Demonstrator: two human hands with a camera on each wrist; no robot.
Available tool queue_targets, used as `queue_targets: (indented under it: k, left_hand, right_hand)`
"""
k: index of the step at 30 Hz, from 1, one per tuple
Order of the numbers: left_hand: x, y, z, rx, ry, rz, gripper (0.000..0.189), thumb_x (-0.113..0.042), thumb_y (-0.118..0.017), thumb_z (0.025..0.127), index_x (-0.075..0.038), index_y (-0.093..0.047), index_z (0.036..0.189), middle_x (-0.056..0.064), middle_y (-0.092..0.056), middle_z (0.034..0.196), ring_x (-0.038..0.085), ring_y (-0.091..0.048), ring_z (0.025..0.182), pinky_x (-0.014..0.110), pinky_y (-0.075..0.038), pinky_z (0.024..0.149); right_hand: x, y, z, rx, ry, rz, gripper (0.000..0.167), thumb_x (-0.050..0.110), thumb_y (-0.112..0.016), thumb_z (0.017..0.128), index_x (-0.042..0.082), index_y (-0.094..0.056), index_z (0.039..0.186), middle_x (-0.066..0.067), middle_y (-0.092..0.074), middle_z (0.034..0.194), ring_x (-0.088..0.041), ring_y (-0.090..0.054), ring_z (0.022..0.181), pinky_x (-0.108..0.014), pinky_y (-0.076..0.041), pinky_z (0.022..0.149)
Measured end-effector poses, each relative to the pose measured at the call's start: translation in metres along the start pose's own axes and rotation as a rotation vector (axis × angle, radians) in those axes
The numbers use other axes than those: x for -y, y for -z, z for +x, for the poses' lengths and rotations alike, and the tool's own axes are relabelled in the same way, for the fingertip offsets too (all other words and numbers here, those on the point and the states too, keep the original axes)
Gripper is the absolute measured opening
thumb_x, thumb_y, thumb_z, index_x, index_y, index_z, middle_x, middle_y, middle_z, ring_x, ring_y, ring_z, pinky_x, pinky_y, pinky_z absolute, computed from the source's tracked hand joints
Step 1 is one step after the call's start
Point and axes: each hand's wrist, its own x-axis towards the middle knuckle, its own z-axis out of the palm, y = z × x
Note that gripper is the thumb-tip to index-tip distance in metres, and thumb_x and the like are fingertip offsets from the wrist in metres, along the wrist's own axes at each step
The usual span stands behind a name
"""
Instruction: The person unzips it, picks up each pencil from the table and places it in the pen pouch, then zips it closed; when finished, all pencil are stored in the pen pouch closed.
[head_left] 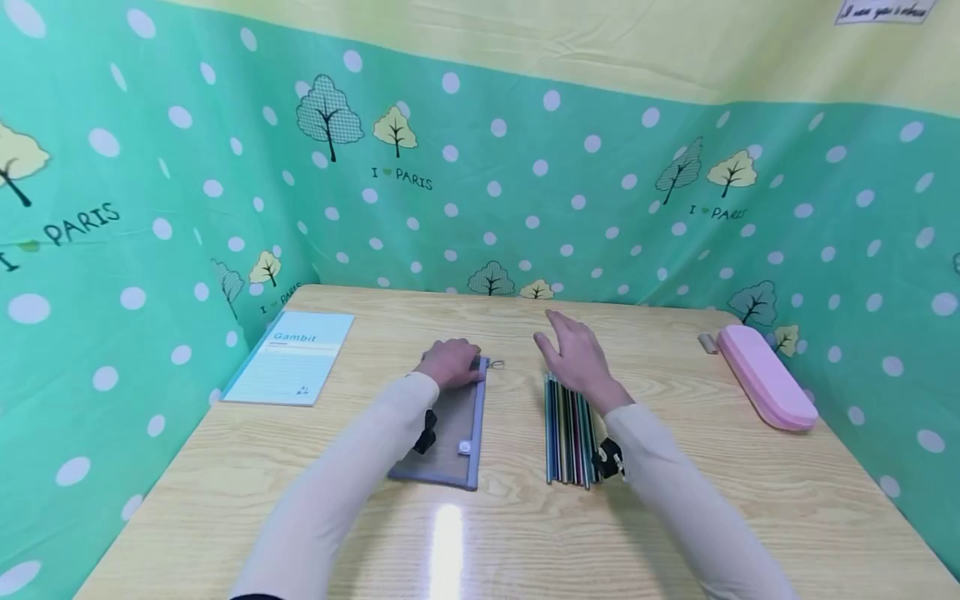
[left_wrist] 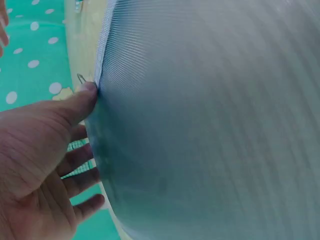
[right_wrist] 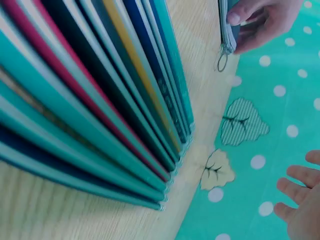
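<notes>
A grey mesh zipper pouch (head_left: 452,429) with a blue-purple border lies left of centre on the table. My left hand (head_left: 450,364) pinches its far edge, thumb on the near face and fingers behind, as the left wrist view shows. A small ring pull (head_left: 497,364) sticks out from the pouch's far right corner. To the right, a row of coloured pencils (head_left: 567,433) lies side by side, their ends pointing away and toward me. Over the far end of the pencils hovers my right hand (head_left: 576,357), fingers extended and holding nothing.
A pale blue notebook (head_left: 296,362) labelled Gambit lies at the left edge. At the right stand a pink pencil case (head_left: 767,377) and a small grey eraser-like block (head_left: 708,343). Polka-dot curtains (head_left: 510,192) close off the table's back and sides.
</notes>
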Motion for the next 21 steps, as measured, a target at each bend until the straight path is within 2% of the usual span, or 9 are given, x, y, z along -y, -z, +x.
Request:
queue_targets:
  k: [4, 6, 10, 13, 17, 21]
  left_hand:
    - [0.002, -0.003, -0.003, -0.022, -0.014, 0.031, 0.041, -0.033, -0.072, 0.098, -0.01, -0.067, 0.131, 0.011, -0.068, 0.123, 0.029, -0.063, 0.113, 0.05, -0.053, 0.104]
    - [0.004, -0.003, -0.003, -0.047, -0.015, -0.021, 0.036, -0.027, -0.073, 0.098, -0.01, -0.068, 0.13, 0.01, -0.069, 0.122, 0.029, -0.064, 0.111, 0.048, -0.053, 0.103]
    - [0.011, -0.001, -0.003, -0.098, -0.038, -0.185, 0.026, -0.017, -0.073, 0.098, -0.006, -0.071, 0.121, 0.01, -0.071, 0.115, 0.026, -0.065, 0.105, 0.042, -0.056, 0.099]
    - [0.018, 0.004, -0.005, -0.121, -0.076, -0.268, 0.021, -0.015, -0.071, 0.098, -0.004, -0.072, 0.116, 0.01, -0.072, 0.112, 0.025, -0.066, 0.105, 0.039, -0.057, 0.099]
    - [0.026, 0.012, -0.008, -0.157, -0.124, -0.319, 0.02, -0.013, -0.065, 0.102, -0.001, -0.073, 0.116, 0.012, -0.074, 0.113, 0.026, -0.068, 0.107, 0.039, -0.057, 0.101]
    - [0.029, 0.018, -0.011, -0.184, -0.149, -0.342, 0.024, -0.015, -0.063, 0.104, -0.001, -0.072, 0.121, 0.013, -0.074, 0.117, 0.028, -0.068, 0.111, 0.04, -0.056, 0.103]
  right_hand:
    - [0.014, -0.002, -0.005, -0.039, 0.036, 0.088, 0.052, 0.031, -0.045, 0.11, -0.005, -0.049, 0.148, -0.025, -0.054, 0.149, -0.044, -0.051, 0.137, -0.057, -0.041, 0.118]
    - [0.02, -0.002, -0.008, -0.046, 0.042, 0.125, 0.05, 0.029, -0.046, 0.11, -0.004, -0.052, 0.146, -0.025, -0.057, 0.146, -0.044, -0.053, 0.135, -0.057, -0.043, 0.116]
    - [0.03, -0.003, -0.012, -0.068, 0.066, 0.189, 0.043, 0.024, -0.051, 0.108, -0.004, -0.059, 0.14, -0.023, -0.064, 0.138, -0.042, -0.06, 0.128, -0.057, -0.047, 0.112]
    - [0.035, -0.006, -0.011, -0.108, 0.108, 0.197, 0.037, 0.018, -0.058, 0.105, -0.004, -0.063, 0.135, -0.022, -0.069, 0.129, -0.039, -0.066, 0.119, -0.055, -0.055, 0.102]
    - [0.041, -0.013, -0.009, -0.134, 0.169, 0.192, 0.035, 0.012, -0.067, 0.099, -0.004, -0.066, 0.13, -0.021, -0.072, 0.123, -0.036, -0.071, 0.111, -0.05, -0.061, 0.091]
    - [0.048, -0.023, -0.006, -0.097, 0.201, 0.185, 0.038, 0.012, -0.072, 0.096, -0.005, -0.066, 0.13, -0.023, -0.072, 0.123, -0.036, -0.072, 0.109, -0.049, -0.06, 0.096]
